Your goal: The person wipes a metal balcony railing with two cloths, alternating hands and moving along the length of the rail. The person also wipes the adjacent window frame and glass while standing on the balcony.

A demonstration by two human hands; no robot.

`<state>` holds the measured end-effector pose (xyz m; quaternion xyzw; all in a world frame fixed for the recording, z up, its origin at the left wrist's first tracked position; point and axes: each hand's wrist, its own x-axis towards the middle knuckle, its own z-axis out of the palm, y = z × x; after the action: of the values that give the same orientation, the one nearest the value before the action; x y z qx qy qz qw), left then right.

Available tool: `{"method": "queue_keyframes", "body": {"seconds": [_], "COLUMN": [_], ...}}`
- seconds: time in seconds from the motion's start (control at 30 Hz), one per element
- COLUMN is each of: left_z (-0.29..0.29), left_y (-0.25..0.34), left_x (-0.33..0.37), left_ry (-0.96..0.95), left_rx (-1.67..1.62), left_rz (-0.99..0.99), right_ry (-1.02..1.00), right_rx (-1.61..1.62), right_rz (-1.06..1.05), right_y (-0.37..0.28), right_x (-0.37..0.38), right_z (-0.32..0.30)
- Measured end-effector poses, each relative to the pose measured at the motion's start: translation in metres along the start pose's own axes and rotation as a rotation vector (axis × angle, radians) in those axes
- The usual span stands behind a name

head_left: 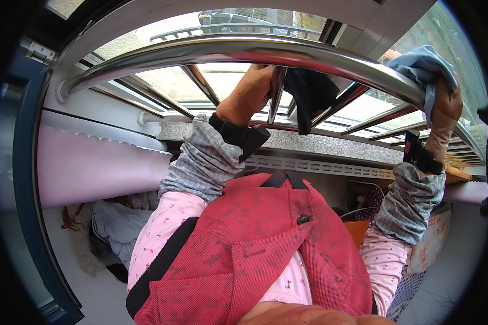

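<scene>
A thick, shiny metal rail [228,50] curves across the window in front of me. Behind it, my left hand [249,92] is closed against a slim upright metal bar [277,95]. A dark navy cloth [309,95] bunches and hangs just past that bar, seemingly in the left hand's grip, though the rail and bar hide the fingertips. Farther right, my right hand [446,103] grips a light blue cloth [425,64] at the rail's right stretch. Part of this cloth lies over the rail and part drapes down beside the wrist. Black bands circle both wrists.
Several metal bars run below the rail toward the window and a speckled stone sill [331,142]. Pink scalloped fabric [100,165] spans the left side, near a dark-framed door [30,179]. Bundled clothes [119,225] lie low at left. A white cable [358,210] hangs at right.
</scene>
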<state>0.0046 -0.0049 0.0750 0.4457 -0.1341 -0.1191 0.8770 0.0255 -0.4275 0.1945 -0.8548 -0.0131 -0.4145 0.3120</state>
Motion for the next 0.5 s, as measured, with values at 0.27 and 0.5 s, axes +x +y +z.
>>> {"method": "queue_keyframes", "body": {"seconds": [0.27,0.5], "left_z": [-0.016,-0.082], "left_y": [-0.037,-0.111], "left_x": [-0.006,-0.022], "left_ry": [0.317,0.465], "left_rx": [0.348,0.588], "left_rz": [-0.076,-0.289], "right_ry": [-0.01,0.027], "right_rx": [0.082,0.023], "right_rz": [-0.012,0.013], "right_y": [0.003,0.005], "right_x": [-0.001,-0.001], "right_z": [-0.001,0.002]}}
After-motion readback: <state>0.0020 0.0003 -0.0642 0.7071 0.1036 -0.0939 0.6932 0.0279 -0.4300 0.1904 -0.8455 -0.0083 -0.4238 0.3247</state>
